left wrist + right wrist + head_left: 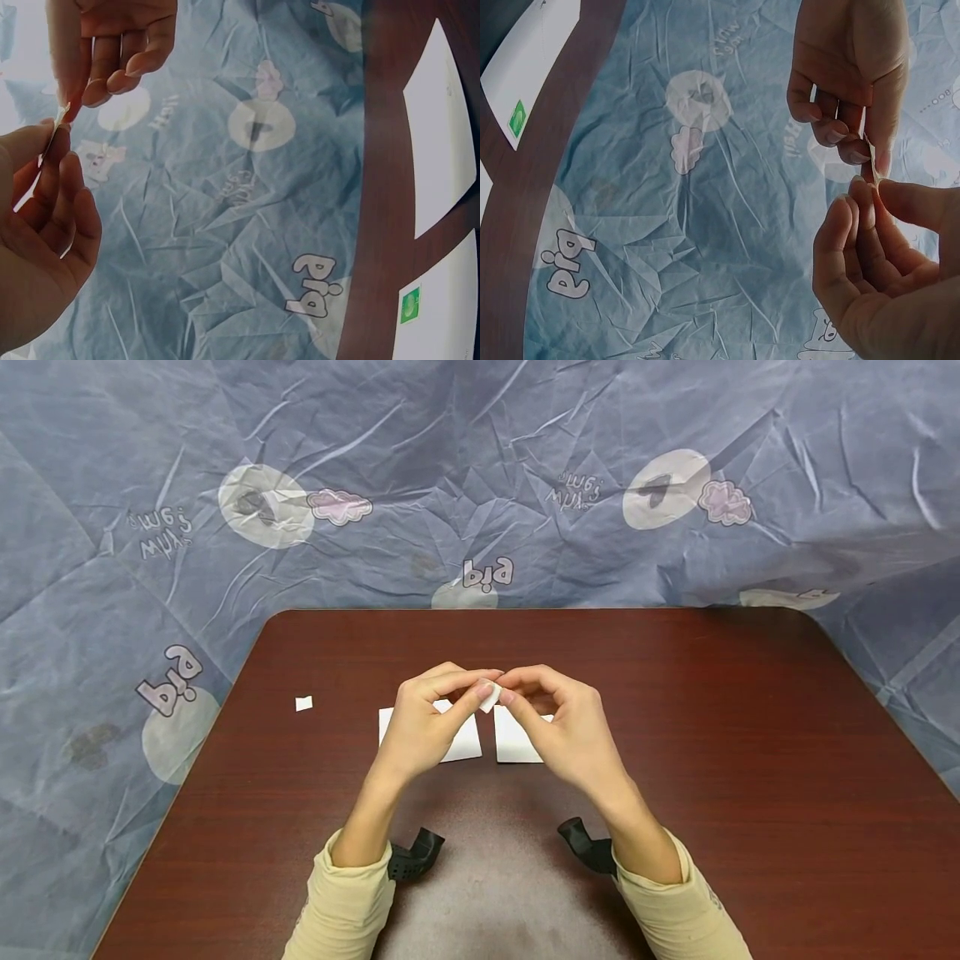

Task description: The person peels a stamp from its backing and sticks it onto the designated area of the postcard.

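Note:
Above the table, a small thin white square of paper is held between both hands. My left hand pinches it between thumb and forefinger, and my right hand pinches its other side the same way. Both wrist views show it nearly edge-on, so its face is hidden there. Below the left hand lies a white card, with a green square sticker visible in the left wrist view. Under the right hand lies a second white card, partly covered in the head view.
On the left of the brown table lies another small white square. Black wrist mounts stick out from both sleeves. A wrinkled blue-grey patterned cloth hangs behind the table and beside it.

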`<move>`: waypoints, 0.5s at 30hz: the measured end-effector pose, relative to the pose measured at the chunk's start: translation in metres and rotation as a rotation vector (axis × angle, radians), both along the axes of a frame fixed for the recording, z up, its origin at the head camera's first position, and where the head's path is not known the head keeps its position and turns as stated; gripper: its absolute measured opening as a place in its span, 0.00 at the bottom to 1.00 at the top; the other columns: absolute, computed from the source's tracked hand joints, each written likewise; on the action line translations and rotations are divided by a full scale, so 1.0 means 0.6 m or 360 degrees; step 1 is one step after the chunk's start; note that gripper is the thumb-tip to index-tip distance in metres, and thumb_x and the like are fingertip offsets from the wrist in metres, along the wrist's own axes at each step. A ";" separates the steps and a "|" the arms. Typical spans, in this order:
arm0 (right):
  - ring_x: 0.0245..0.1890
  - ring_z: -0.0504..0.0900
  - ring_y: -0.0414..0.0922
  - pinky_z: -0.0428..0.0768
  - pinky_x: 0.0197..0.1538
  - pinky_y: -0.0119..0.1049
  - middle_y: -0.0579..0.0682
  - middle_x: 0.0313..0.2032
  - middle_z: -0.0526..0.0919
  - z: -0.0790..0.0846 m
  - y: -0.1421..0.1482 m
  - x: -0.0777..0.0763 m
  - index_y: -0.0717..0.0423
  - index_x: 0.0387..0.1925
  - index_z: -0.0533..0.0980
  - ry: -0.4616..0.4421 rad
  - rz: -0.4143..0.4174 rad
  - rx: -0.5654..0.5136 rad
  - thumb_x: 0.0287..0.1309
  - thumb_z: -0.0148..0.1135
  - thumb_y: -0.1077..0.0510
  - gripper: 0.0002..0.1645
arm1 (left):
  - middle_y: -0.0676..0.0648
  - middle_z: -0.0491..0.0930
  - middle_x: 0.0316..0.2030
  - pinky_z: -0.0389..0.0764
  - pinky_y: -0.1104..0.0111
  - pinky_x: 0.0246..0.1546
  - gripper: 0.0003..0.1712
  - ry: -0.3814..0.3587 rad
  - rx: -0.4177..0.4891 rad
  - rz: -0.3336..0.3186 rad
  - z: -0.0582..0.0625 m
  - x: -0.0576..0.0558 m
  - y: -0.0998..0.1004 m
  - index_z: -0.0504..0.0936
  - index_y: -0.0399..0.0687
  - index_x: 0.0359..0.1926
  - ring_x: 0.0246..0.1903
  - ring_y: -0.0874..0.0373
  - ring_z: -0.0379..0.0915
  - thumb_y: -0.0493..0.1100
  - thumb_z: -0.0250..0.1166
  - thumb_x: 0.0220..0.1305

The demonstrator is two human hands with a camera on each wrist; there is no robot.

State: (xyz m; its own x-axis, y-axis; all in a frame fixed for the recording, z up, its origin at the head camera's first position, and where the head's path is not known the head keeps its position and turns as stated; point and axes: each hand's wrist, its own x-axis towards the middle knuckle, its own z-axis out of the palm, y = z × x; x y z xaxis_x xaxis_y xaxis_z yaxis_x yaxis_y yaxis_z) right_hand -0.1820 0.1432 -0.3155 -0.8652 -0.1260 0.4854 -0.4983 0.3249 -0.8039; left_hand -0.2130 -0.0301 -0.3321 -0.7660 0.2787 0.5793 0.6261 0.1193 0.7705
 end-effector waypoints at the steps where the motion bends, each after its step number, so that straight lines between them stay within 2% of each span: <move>1: 0.29 0.82 0.42 0.79 0.34 0.32 0.47 0.32 0.84 0.000 0.000 0.000 0.60 0.39 0.81 0.0004 -0.0004 0.0003 0.57 0.65 0.66 0.07 | 0.50 0.82 0.29 0.73 0.69 0.30 0.09 0.0009 -0.0005 0.0002 0.000 0.000 0.000 0.86 0.37 0.42 0.27 0.59 0.73 0.33 0.66 0.61; 8: 0.28 0.81 0.40 0.78 0.32 0.32 0.46 0.32 0.84 0.002 0.003 0.000 0.58 0.39 0.81 -0.0032 -0.0004 0.0032 0.58 0.65 0.64 0.06 | 0.51 0.82 0.29 0.73 0.67 0.30 0.09 0.0030 -0.0004 -0.0004 0.000 -0.001 0.000 0.86 0.37 0.42 0.27 0.59 0.73 0.33 0.66 0.61; 15: 0.31 0.83 0.39 0.78 0.36 0.33 0.47 0.33 0.85 0.005 0.005 0.003 0.60 0.38 0.81 -0.0030 0.0028 0.0079 0.60 0.63 0.65 0.05 | 0.51 0.82 0.30 0.72 0.69 0.30 0.09 0.0014 0.0016 -0.0025 0.002 0.002 -0.001 0.86 0.37 0.43 0.28 0.59 0.73 0.33 0.65 0.61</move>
State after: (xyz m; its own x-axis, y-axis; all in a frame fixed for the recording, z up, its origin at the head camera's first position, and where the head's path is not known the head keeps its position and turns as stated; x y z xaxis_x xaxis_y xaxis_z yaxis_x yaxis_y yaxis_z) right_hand -0.1804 0.1460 -0.3123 -0.8715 -0.1650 0.4617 -0.4892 0.3561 -0.7962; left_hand -0.2120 -0.0307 -0.3307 -0.7563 0.2847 0.5890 0.6347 0.1015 0.7660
